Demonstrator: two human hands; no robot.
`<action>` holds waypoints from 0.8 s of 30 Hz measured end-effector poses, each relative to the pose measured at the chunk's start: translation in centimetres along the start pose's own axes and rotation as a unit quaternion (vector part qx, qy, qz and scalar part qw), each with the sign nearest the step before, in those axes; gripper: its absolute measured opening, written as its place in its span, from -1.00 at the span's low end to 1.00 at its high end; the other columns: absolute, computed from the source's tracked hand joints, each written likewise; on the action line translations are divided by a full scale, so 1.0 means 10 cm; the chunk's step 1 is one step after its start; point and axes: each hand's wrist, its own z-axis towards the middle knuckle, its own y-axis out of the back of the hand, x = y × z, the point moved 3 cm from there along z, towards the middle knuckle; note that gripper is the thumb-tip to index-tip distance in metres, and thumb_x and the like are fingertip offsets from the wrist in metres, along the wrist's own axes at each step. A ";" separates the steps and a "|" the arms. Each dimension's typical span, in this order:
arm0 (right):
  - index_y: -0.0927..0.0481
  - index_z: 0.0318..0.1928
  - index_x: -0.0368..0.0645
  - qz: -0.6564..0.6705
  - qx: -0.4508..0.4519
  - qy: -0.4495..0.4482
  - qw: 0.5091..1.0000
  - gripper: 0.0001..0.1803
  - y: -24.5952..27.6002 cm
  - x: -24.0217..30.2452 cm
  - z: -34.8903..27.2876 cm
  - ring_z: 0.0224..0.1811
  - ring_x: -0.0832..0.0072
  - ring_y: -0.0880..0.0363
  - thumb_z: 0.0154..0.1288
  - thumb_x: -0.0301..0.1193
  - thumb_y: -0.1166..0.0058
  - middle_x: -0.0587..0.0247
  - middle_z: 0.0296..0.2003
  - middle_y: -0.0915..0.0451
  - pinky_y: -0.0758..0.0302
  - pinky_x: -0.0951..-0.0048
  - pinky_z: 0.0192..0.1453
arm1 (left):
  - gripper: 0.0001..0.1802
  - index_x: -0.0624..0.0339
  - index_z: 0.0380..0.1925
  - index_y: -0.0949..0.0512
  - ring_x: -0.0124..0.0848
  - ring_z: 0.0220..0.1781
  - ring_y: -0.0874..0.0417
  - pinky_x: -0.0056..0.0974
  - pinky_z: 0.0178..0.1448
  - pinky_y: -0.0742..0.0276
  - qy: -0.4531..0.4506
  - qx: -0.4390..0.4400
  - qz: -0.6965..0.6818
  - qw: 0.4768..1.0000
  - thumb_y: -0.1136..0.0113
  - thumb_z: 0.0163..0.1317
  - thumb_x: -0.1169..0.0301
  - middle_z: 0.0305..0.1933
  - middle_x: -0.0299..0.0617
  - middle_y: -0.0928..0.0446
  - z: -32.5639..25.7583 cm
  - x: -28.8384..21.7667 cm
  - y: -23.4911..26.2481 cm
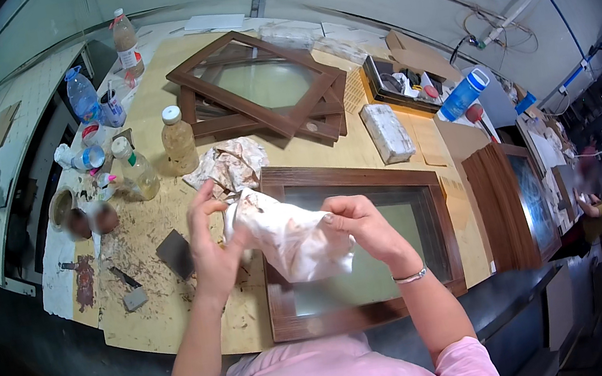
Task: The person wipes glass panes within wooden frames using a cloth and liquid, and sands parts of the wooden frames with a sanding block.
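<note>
A white rag (290, 241) with brown stains hangs crumpled between my two hands, above the left part of a brown wooden frame with a glass pane (384, 313). My right hand (366, 229) pinches the rag's right edge between thumb and fingers. At its left edge, my left hand (210, 249) holds it with the thumb against the cloth and the fingers curved behind. A second stained rag (237, 160) lies bunched on the table just beyond. Left of my left hand rests a dark flat square pad (175, 255).
More glazed brown frames (252, 77) are stacked at the back. Bottles of cloudy liquid (180, 148) stand at the left, near a putty knife (133, 297). A wrapped white block (387, 135), an open box of tools (410, 80) and a blue bottle (463, 95) are at the right.
</note>
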 end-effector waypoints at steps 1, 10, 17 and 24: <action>-0.54 -0.37 -0.24 0.035 0.003 -0.005 0.999 -0.79 -0.10 0.05 0.04 -0.46 0.76 -0.25 0.42 -0.39 -0.09 0.56 -0.50 -0.40 -0.21 0.66 -0.38 | -0.53 0.28 0.11 -0.48 -0.20 0.31 -0.42 -0.15 0.29 -0.41 -0.009 0.031 -0.009 0.999 -0.33 0.20 0.43 0.28 0.04 -0.39 0.00 -0.19 -0.07; -0.52 -0.35 -0.19 -0.046 0.139 -0.090 0.985 -0.81 -0.28 0.01 1.25 -0.41 0.72 -0.35 0.38 -0.35 -0.13 0.48 -0.45 -0.45 -0.29 0.63 -0.32 | -0.69 0.35 -0.02 -0.59 -0.46 -0.19 -0.71 -0.31 -0.07 -0.66 0.342 0.099 -0.509 0.784 -0.27 0.22 0.54 -0.13 -0.17 -0.67 -0.62 0.10 -0.21; -0.35 0.30 -0.34 -0.272 -0.049 0.099 0.956 -0.22 -0.68 -0.49 3.00 0.18 0.34 -0.52 0.13 -0.34 -0.41 0.03 0.23 -0.44 -0.45 0.32 0.26 | -0.53 0.36 0.14 -0.48 -0.36 -0.11 -0.72 -0.27 -0.04 -0.67 0.371 0.008 -0.604 0.705 -0.25 0.19 0.51 -0.04 -0.11 -0.65 -0.88 0.36 -0.09; -0.65 -0.34 -0.29 -0.171 -0.060 0.097 0.979 -0.67 -1.19 -0.52 3.73 -0.32 0.53 -0.66 0.03 -0.29 -0.43 0.20 -0.38 -0.72 -0.56 0.41 -0.16 | -0.48 0.39 0.20 -0.38 -0.14 0.03 -0.69 -0.07 0.17 -0.64 0.382 -0.156 -0.550 0.726 -0.10 0.18 0.60 0.07 0.07 -0.58 -0.61 0.69 0.32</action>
